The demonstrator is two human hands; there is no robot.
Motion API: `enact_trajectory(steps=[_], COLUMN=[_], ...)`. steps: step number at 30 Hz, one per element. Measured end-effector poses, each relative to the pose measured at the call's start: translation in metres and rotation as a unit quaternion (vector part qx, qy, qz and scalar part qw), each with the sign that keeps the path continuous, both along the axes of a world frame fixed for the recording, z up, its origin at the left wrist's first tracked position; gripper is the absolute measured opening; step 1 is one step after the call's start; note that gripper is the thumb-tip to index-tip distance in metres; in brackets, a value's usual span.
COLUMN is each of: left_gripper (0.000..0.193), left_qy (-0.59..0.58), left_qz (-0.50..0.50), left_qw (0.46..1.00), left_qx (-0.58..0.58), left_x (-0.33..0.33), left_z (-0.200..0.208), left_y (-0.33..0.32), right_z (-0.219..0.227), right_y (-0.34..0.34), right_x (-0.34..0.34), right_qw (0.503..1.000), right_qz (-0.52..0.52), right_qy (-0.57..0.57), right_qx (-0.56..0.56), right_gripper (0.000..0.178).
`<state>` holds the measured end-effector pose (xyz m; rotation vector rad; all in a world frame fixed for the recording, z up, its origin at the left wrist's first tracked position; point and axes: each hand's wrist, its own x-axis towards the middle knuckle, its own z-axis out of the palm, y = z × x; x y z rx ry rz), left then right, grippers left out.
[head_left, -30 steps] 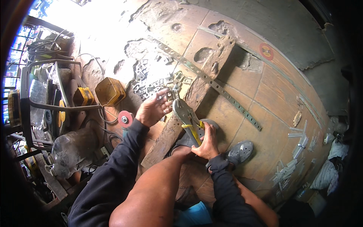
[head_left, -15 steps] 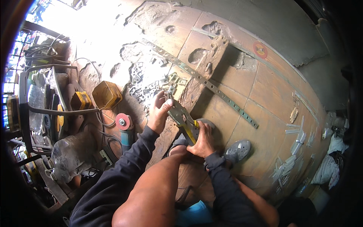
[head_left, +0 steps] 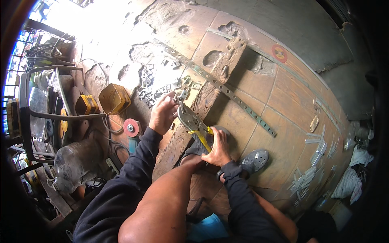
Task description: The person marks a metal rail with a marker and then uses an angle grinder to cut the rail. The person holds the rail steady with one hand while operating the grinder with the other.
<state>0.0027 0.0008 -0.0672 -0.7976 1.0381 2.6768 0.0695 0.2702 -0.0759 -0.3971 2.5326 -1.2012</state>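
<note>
My right hand (head_left: pixel 220 150) is wrapped round the yellow and black handles of what look like locking pliers (head_left: pixel 187 119), their grey jaws pointing away from me. Beside the jaws, my left hand (head_left: pixel 163 115) is closed, its fingertips pinched; whatever they hold is too small to make out. Just beyond lie several small metal plates with holes (head_left: pixel 152 91), scattered over the floor and against a rough wooden beam (head_left: pixel 221 72). A long perforated metal strip (head_left: pixel 233 97) rests across that beam.
Left of my arm lies an angle grinder with a red disc (head_left: pixel 131 127), near a yellow-edged open container (head_left: pixel 114 100) and a metal frame (head_left: pixel 67 118). A clear plastic bottle (head_left: pixel 77 164) lies nearby. At right are loose pale strips (head_left: pixel 306 178). My grey clog (head_left: pixel 255 161) is on the tiles.
My left hand has drawn back toward the left from the pliers' head, uncovering more of it. The pliers have turned slightly in my right hand, which stays round the handles.
</note>
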Motion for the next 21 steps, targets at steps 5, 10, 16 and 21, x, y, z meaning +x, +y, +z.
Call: enact_trajectory(steps=[5,10,16,21], left_gripper=[0.040,0.038,0.036,0.042], left_qy=[-0.019,-0.001,0.149,0.170], left_qz=[0.000,0.064,0.018,0.027], left_qw=[0.998,0.961,0.798,0.634], left_qx=[-0.058,-0.269,-0.584,-0.754], left_x=[0.001,-0.004,-0.005,-0.007], left_z=[-0.004,-0.011,0.016,0.029], left_y=[0.000,-0.007,-0.005,-0.015], right_z=[0.003,0.004,0.004,0.005], right_y=[0.000,-0.003,-0.002,-0.003], right_x=[-0.002,-0.002,-0.003,-0.003], right_qw=[1.000,0.999,0.998,0.997], right_qz=[0.001,0.002,0.005,0.006], right_qy=[-0.006,-0.026,-0.043,-0.057], right_qx=[0.013,0.019,0.048,0.046], right_gripper=[0.099,0.099,0.101,0.102])
